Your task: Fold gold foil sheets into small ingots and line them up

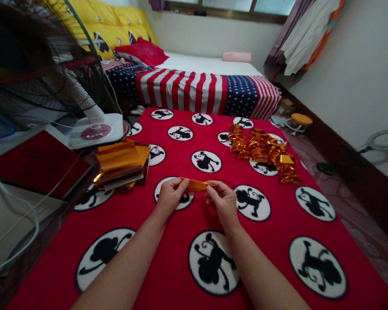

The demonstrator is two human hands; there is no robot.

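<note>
Between my two hands stretches a narrow folded strip of gold foil paper (198, 185), held level above the red cloth. My left hand (174, 192) pinches its left end between thumb and fingers. At the right end, my right hand (222, 197) grips it the same way. To the left lies a stack of gold foil paper sheets (121, 161), its edges uneven. Folded gold foil pieces (265, 148) sit in several rows at the far right of the cloth.
A red cloth with black monkey prints (142, 241) covers the surface before me. On the left stand an electric fan (95, 129) and a dark red box (35, 159). Behind is a bed with a striped, starred cover (187, 88). A yellow-topped stool (301, 119) is at the right.
</note>
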